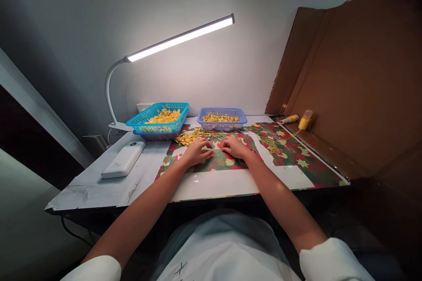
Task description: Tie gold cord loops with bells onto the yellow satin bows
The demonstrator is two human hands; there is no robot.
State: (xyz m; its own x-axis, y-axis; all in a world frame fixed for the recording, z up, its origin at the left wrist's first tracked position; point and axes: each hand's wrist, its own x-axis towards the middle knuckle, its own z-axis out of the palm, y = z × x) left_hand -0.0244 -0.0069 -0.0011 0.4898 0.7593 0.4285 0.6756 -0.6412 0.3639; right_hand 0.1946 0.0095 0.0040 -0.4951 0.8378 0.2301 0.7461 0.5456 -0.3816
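Observation:
My left hand (197, 152) is over the patterned cloth, its fingers curled and the thumb close to them. Facing it, my right hand (234, 146) has its fingertips pinched together. A thin pale cord (217, 153) runs between the fingertips of both hands, just above the cloth. Just beyond my left hand lies a pile of folded yellow ribbon pieces (187, 138). Small shiny bits (208, 139) and thin dark strands lie past the fingertips, too small to name. To the right of my right hand rests a loose heap of thin gold cords (272, 145).
Behind are a turquoise basket (157, 126) of yellow ribbon pieces and a purple basket (221, 125) of gold loops. A white power bank (123, 159) lies left, under a lit lamp (181, 38). Right stand a yellow-based bottle (305, 120), a yellow tube (289, 119) and cardboard (356, 74).

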